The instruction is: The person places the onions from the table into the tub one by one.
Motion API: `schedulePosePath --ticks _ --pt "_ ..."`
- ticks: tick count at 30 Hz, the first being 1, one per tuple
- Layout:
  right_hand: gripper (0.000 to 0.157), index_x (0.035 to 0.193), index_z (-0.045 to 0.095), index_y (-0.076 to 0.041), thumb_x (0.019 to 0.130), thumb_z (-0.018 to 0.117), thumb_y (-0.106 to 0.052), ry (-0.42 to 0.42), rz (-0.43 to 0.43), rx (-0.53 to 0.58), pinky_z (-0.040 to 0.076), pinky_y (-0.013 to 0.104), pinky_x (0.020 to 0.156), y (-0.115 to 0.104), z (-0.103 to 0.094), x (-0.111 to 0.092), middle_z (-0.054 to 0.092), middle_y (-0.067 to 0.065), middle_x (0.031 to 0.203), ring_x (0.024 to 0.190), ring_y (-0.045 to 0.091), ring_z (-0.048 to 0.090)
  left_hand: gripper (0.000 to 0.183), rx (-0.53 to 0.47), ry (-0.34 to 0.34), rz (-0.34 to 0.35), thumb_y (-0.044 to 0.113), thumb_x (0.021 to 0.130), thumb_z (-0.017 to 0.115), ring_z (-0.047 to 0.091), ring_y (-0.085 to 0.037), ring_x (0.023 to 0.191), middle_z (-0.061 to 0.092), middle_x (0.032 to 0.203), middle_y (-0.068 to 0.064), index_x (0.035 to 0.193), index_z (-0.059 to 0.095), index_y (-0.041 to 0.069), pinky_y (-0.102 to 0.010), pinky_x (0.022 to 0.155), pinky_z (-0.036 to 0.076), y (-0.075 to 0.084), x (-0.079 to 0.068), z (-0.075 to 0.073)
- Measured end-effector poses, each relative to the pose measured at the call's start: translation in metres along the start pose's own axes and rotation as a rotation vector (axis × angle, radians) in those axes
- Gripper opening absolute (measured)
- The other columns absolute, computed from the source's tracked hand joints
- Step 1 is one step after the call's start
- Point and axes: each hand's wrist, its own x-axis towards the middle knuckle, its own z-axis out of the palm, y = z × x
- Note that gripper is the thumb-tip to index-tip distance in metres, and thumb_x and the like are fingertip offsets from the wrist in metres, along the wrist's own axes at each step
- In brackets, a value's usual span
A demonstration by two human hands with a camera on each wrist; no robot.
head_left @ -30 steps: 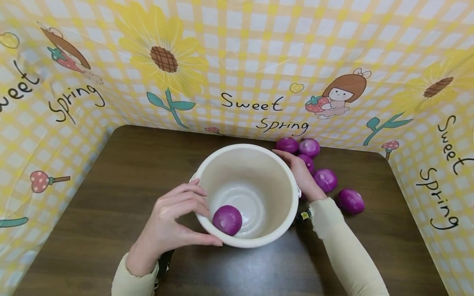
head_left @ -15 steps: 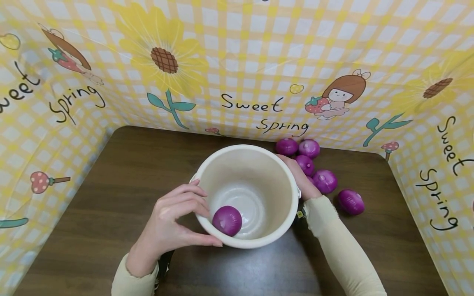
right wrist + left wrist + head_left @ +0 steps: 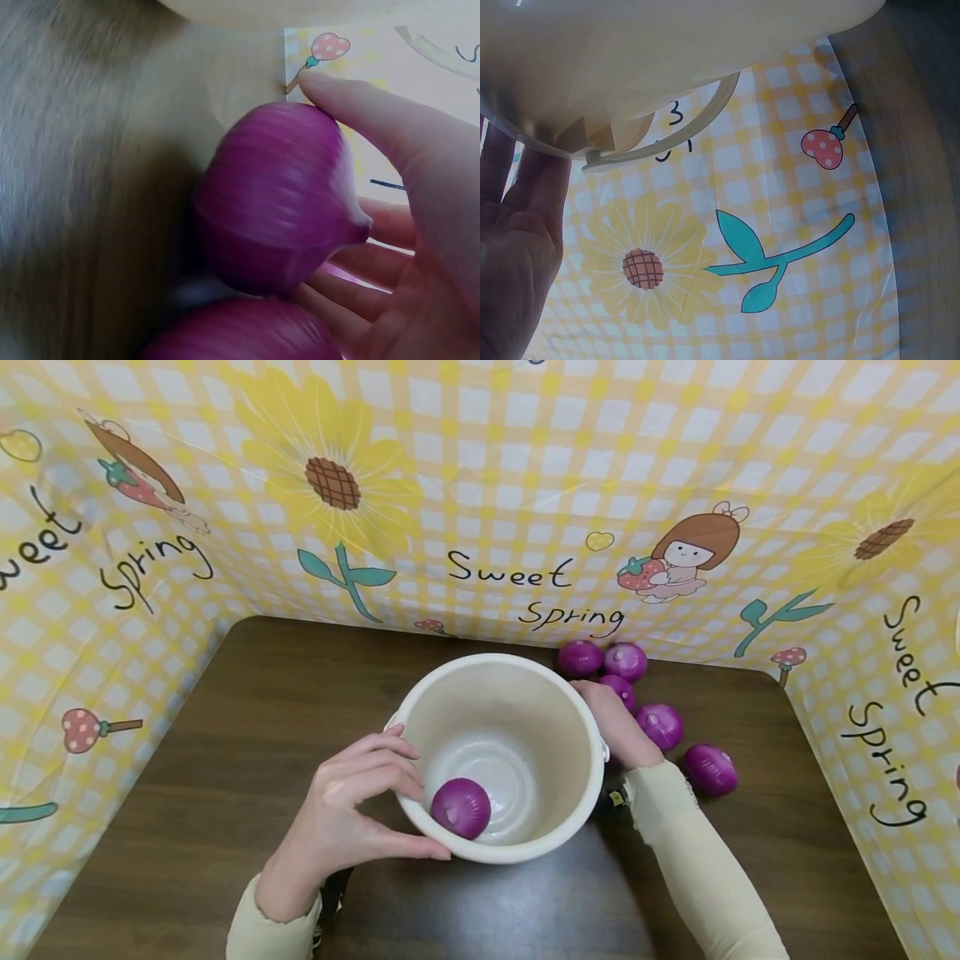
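Observation:
A cream bucket (image 3: 495,853) stands in the middle of the table, with one red onion (image 3: 461,809) lying inside at its near left. My left hand (image 3: 360,810) grips the rim, fingers over the left side and thumb along the near edge. In the left wrist view, the fingers meet the bucket (image 3: 667,45) beside its handle. My right hand (image 3: 618,727) is low behind the bucket's right side. The right wrist view shows its thumb and fingers around a red onion (image 3: 274,199), which the bucket hides from the head view.
Several more red onions (image 3: 660,727) lie right of the bucket, some against the back cloth. Another onion (image 3: 244,330) sits close beside the held one. A yellow checked cloth (image 3: 480,485) walls the wooden table (image 3: 247,735) at the back and sides.
My right hand has come down and slightly nearer along the bucket's right side, among the onions. The left hand, the bucket and the onion inside have stayed in place.

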Motion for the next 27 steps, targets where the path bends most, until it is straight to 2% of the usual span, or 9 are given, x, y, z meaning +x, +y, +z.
schedulePosePath --ticks 5,9,12,17,27 --pt "0.009 0.103 0.072 -0.019 0.098 0.065 -0.018 -0.042 0.043 -0.049 0.055 0.037 0.082 0.000 -0.006 -0.004 0.069 -0.004 0.092 0.086 0.018 0.062 0.049 0.001 -0.001 -0.002 0.044 0.058 0.099 0.063 -0.024 0.091 0.067 0.077 0.003 0.079 0.070 0.012 -0.049 0.111 0.045 0.000 0.000 0.000" --pt "0.016 0.110 0.074 -0.012 0.095 0.069 -0.015 -0.037 0.004 -0.119 0.057 0.043 0.087 0.002 -0.009 -0.008 0.072 0.002 0.101 0.094 0.022 0.065 0.049 0.003 0.001 0.003 0.044 0.058 0.099 0.063 -0.025 0.091 0.067 0.077 0.004 0.078 0.070 0.011 -0.049 0.111 0.045 0.000 0.000 0.000" --pt "0.017 0.109 0.075 -0.011 0.093 0.071 -0.014 -0.030 -0.027 -0.135 0.057 0.044 0.086 0.003 -0.011 -0.011 0.072 0.003 0.100 0.094 0.022 0.066 0.049 0.005 0.003 0.006 0.044 0.058 0.099 0.063 -0.025 0.091 0.067 0.077 0.004 0.078 0.070 0.011 -0.049 0.111 0.045 0.000 0.000 0.000" --pt "0.014 0.105 0.075 -0.016 0.092 0.075 -0.017 -0.047 -0.033 -0.122 0.058 0.039 0.081 0.001 -0.013 -0.016 0.070 -0.002 0.094 0.088 0.018 0.065 0.049 0.008 0.003 0.011 0.045 0.058 0.099 0.063 -0.025 0.090 0.067 0.077 0.003 0.078 0.070 0.011 -0.048 0.111 0.045 0.000 0.000 0.000" --pt "0.011 0.103 0.073 -0.015 0.092 0.073 -0.014 -0.059 -0.067 -0.100 0.057 0.039 0.079 0.001 -0.013 -0.020 0.068 -0.002 0.092 0.086 0.018 0.064 0.050 0.014 0.005 0.017 0.045 0.058 0.099 0.064 -0.025 0.090 0.066 0.077 0.004 0.078 0.070 0.010 -0.049 0.110 0.046 0.000 0.001 -0.001"
